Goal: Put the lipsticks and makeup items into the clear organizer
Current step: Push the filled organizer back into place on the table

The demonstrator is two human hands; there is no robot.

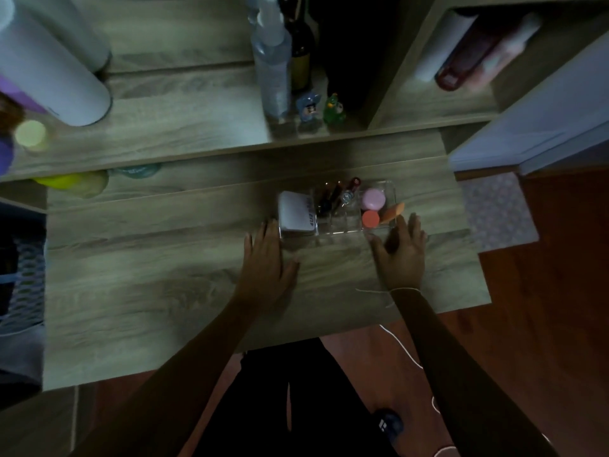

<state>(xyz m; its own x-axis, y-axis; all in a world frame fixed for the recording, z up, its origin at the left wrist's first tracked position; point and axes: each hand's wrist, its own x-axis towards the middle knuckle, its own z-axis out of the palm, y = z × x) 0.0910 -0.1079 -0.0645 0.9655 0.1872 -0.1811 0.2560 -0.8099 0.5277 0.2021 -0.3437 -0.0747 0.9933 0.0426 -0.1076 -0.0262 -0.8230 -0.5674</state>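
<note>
- Two bare hands over wooden desk (164, 291), centre of frame, palms down, fingers spread.
- Left hand (267, 258): released, grasping nothing; fingertips just beside lower left corner of clear organizer (339, 225).
- Right hand (402, 255): released, grasping nothing; fingertips at lower right corner of organizer. Contact with organizer wall: cannot tell.
- Clear organizer: centre of frame, slightly right, flat on desk, between both hands.
- Left compartment: white box (296, 211), filling compartment.
- Middle compartments: dark lipsticks (329, 199), tilted; small clear-capped bottle (346, 196); red tube (355, 183) at upper edge.
- Right compartment: pink round case (373, 198) above orange round jar (370, 219); orange sponge (392, 212) just right of jar, leaning toward organizer's right wall.
- Upper centre of frame, raised shelf: clear spray bottle (272, 61) beside dark glass bottle (300, 44); blue figurine (308, 108) and green figurine (334, 108) side by side below.
- Upper left of frame: white cylinders (56, 61), blurred.
- Thin white string (405, 290) around right wrist.
</note>
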